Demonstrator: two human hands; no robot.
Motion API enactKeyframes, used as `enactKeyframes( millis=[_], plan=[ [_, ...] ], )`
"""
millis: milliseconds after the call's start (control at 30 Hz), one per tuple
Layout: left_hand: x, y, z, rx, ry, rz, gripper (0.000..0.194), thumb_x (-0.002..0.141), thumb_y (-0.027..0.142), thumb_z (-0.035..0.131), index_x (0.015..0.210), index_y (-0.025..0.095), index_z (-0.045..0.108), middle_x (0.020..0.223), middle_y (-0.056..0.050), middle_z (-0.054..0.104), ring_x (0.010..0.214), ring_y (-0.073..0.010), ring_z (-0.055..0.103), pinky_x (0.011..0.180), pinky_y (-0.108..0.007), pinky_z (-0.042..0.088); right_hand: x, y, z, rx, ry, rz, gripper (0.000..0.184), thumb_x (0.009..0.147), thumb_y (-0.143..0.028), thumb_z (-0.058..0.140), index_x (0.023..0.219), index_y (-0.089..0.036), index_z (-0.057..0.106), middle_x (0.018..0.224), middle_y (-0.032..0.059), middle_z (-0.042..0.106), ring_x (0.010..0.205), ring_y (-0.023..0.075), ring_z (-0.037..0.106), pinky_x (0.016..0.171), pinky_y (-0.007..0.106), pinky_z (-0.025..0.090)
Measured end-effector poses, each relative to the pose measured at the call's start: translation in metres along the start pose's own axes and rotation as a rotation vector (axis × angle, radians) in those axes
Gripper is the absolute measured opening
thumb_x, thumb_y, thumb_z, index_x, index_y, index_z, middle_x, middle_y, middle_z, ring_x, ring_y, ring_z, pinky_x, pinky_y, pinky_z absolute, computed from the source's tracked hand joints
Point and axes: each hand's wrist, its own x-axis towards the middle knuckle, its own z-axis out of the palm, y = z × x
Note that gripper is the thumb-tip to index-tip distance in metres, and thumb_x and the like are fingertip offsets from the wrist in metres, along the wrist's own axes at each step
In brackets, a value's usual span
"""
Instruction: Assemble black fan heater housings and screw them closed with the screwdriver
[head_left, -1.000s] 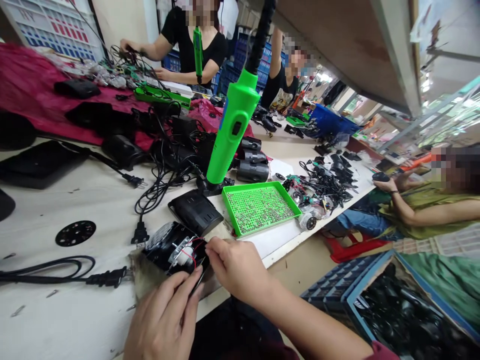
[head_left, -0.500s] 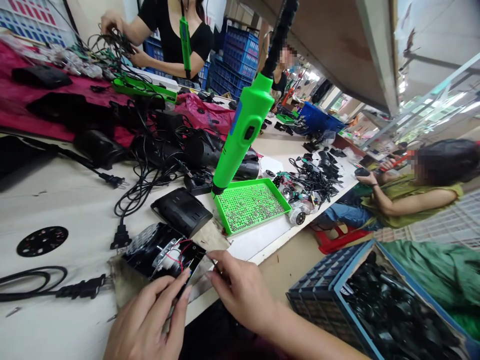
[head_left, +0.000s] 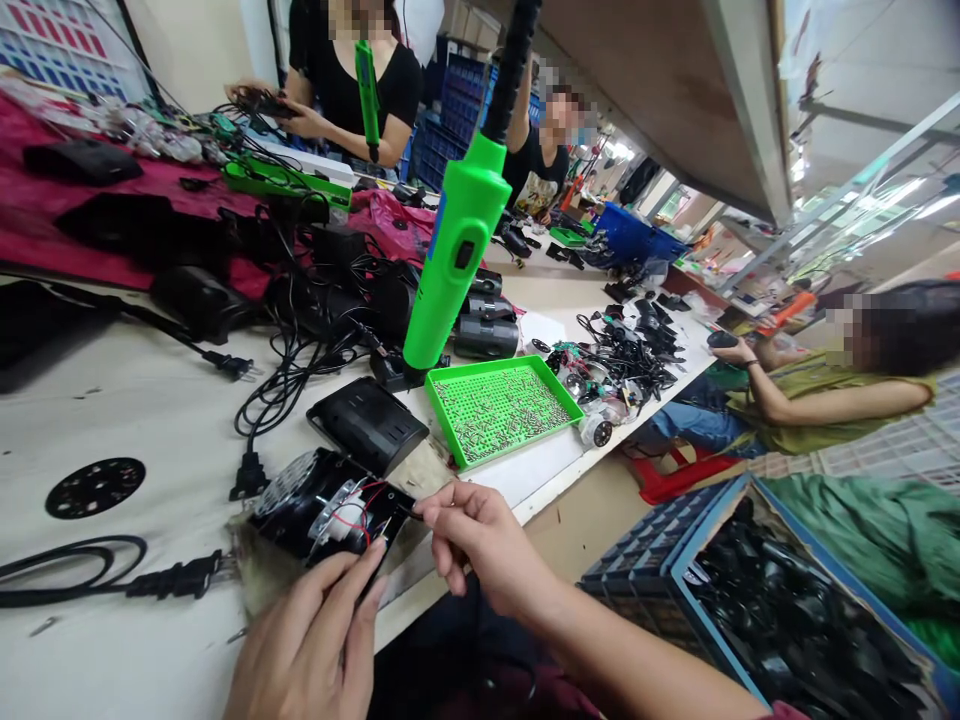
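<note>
An opened black plastic housing [head_left: 289, 525] lies on a cloth at the bench edge, a white-and-metal motor [head_left: 343, 512] and thin red wires showing inside. My left hand [head_left: 307, 620] is closed on the near side of this housing, fingertips at its rim by the wires. At the housing's right end my right hand [head_left: 480, 540] pinches a thin black piece that looks like a cord [head_left: 409, 508]; its fingers hide most of it. Just behind lies a black curved cover [head_left: 367, 422]. A green electric screwdriver [head_left: 459, 255] hangs above, touched by neither hand.
A green tray [head_left: 452, 445] of small screws stands right of the cover. Black cords with plugs [head_left: 176, 577] and a black disc [head_left: 95, 487] lie at left. A blue crate [head_left: 675, 575] of black parts stands at lower right. Co-workers sit around the bench.
My right hand has shifted slightly up and its fingers have curled differently around the black piece. My left hand stays on the housing. The hanging screwdriver has swung left.
</note>
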Motion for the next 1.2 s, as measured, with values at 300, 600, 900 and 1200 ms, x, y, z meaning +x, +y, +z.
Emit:
enactKeyframes(
  millis=[300, 600, 900, 1200],
  plan=[
    [-0.003, -0.002, -0.003, -0.022, -0.041, -0.023, 0.027, 0.092, 0.019, 0.057, 0.117, 0.012, 0.062, 0.102, -0.011, 0.064, 0.089, -0.0202, 0.061, 0.08, -0.033, 0.044, -0.005, 0.012, 0.019, 0.281, 0.048, 0.03, 0.039, 0.066, -0.042, 0.076, 0.088, -0.012, 0.064, 0.042, -0.0082, 0.053, 0.029, 0.0038, 0.034, 0.029, 0.015, 0.027],
    [0.004, -0.002, -0.005, -0.052, -0.032, -0.049, 0.025, 0.093, 0.018, 0.055, 0.116, 0.011, 0.062, 0.102, -0.01, 0.062, 0.089, -0.0196, 0.06, 0.081, -0.032, 0.043, -0.009, 0.018, 0.005, -0.442, 0.042, -0.281, 0.035, 0.092, -0.042, 0.056, 0.11, -0.016, 0.069, 0.054, -0.0036, 0.058, 0.041, 0.0075, 0.053, 0.044, 0.018, 0.044],
    [0.005, 0.001, -0.006, -0.041, -0.045, -0.038, 0.024, 0.095, 0.02, 0.051, 0.115, 0.011, 0.061, 0.101, -0.01, 0.062, 0.088, -0.0198, 0.06, 0.079, -0.033, 0.043, -0.004, 0.021, 0.008, -0.268, 0.005, -0.176, 0.048, 0.088, -0.051, 0.058, 0.114, -0.012, 0.066, 0.051, -0.0055, 0.054, 0.034, 0.0063, 0.046, 0.036, 0.016, 0.038],
    [0.009, 0.0, -0.006, -0.029, -0.047, -0.012, 0.021, 0.094, 0.018, 0.051, 0.111, 0.011, 0.062, 0.099, -0.01, 0.061, 0.087, -0.0202, 0.06, 0.078, -0.033, 0.044, 0.002, -0.052, 0.003, -1.373, -0.191, -0.485, 0.025, 0.091, -0.01, 0.054, 0.105, -0.019, 0.074, 0.083, 0.004, 0.076, 0.07, 0.0154, 0.07, 0.064, 0.023, 0.049]
  ],
)
